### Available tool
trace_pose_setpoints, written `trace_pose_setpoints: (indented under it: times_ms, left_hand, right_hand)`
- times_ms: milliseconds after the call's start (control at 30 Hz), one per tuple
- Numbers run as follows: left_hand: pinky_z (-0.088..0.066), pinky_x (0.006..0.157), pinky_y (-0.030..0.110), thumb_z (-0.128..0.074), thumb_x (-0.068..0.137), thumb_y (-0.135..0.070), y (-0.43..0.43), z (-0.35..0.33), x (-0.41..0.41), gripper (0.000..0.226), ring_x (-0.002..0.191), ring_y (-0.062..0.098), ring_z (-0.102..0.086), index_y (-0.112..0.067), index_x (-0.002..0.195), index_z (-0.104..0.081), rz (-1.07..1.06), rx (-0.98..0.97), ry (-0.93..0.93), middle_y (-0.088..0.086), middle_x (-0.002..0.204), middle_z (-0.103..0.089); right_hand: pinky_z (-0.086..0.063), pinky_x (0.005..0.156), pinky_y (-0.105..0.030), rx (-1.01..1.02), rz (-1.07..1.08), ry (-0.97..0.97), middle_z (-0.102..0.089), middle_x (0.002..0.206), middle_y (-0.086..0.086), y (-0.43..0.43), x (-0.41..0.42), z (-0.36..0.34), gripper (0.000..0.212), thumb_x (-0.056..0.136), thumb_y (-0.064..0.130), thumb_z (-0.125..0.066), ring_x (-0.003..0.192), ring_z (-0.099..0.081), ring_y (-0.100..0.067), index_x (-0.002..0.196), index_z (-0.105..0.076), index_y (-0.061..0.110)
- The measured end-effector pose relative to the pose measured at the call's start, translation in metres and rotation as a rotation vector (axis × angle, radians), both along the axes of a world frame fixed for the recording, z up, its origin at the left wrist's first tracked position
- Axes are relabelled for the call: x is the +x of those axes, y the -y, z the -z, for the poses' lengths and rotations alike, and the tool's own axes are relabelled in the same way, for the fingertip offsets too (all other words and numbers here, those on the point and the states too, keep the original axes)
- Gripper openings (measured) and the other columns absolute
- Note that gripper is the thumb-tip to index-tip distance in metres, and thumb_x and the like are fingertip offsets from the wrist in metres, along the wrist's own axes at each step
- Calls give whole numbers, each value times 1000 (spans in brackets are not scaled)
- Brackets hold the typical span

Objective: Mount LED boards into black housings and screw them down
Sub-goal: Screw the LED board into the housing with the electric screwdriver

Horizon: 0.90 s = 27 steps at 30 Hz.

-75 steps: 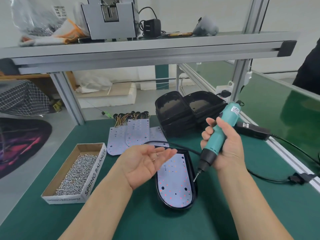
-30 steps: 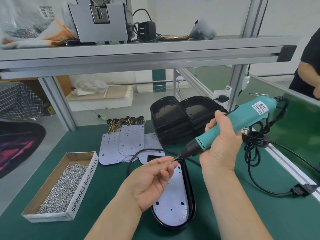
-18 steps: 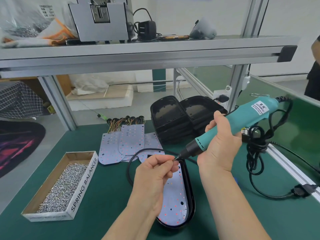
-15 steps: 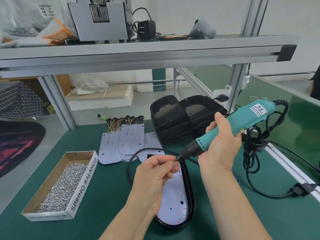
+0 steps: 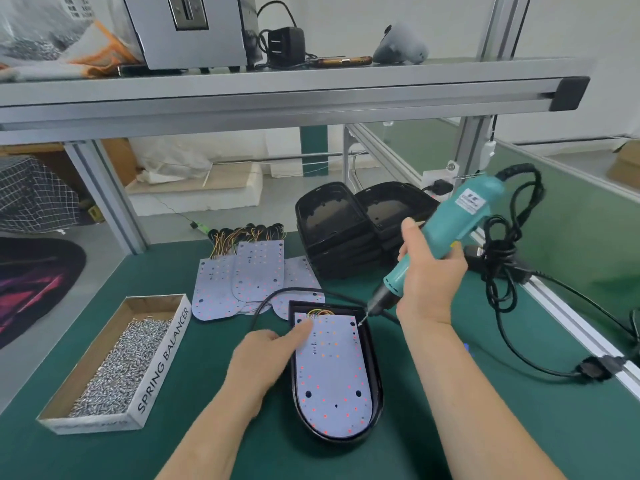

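Note:
A white LED board (image 5: 332,375) with red and orange dots lies inside a black housing (image 5: 377,386) on the green mat. My left hand (image 5: 266,355) presses an extended finger on the board's far left corner, the other fingers curled under. My right hand (image 5: 429,275) grips a teal electric screwdriver (image 5: 446,230), tilted, with its bit down at the board's far right corner. Whether a screw sits on the bit is too small to tell.
A cardboard box (image 5: 114,368) marked SPRING BALANCER holds several silver screws at the left. Loose LED boards (image 5: 249,275) with wires lie beyond the housing. Stacked empty black housings (image 5: 349,230) stand behind. The screwdriver's black cable (image 5: 505,271) hangs in coils at the right. A metal shelf (image 5: 277,95) runs overhead.
My left hand left the screwdriver bit, where it was pinching, and dropped onto the board. The screwdriver swung down so its bit meets the board's far right corner.

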State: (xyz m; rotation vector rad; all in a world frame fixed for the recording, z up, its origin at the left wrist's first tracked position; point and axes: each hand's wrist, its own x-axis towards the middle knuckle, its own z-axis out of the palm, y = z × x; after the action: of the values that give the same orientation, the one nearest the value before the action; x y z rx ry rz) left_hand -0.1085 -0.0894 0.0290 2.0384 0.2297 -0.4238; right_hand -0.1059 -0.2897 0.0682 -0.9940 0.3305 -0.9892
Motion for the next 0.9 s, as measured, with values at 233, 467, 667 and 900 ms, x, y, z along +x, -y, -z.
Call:
trace_pose_setpoints:
  times_ms: [233, 467, 667, 900]
  left_hand:
    - [-52, 75, 38, -83, 56, -41, 11, 9, 9, 63, 73, 25, -66, 10, 90, -69, 76, -80, -29, 22, 92, -75]
    - [-56, 87, 52, -73, 49, -26, 21, 9, 5, 59, 93, 38, -73, 8, 97, -70, -20, -229, -73, 22, 97, -75]
    - [-56, 84, 57, -75, 49, -21, 22, 10, 3, 56, 73, 32, -67, 12, 93, -66, -62, -272, -78, 28, 95, -72]
    - [-57, 83, 55, -80, 75, -7, 20, 18, 7, 20, 75, 34, -69, 7, 86, -69, -91, -237, -90, 26, 93, -73]
  right_hand:
    - [-47, 60, -31, -162, 1, -53, -56, 66, 3, -8, 9, 14, 19, 76, 26, -79, 62, -50, -18, 76, -61, 20]
    - [-47, 59, -30, -232, 25, -72, -58, 63, 10, -10, 13, 14, 18, 75, 30, -79, 59, -51, -15, 72, -61, 26]
    - [-48, 60, -21, -294, 34, -82, -62, 64, 14, -13, 12, 18, 17, 77, 26, -79, 60, -55, -7, 77, -63, 20]
    - [-48, 60, -21, -289, 35, -81, -61, 62, 15, -15, 11, 22, 17, 77, 25, -78, 58, -54, -6, 76, -62, 21]
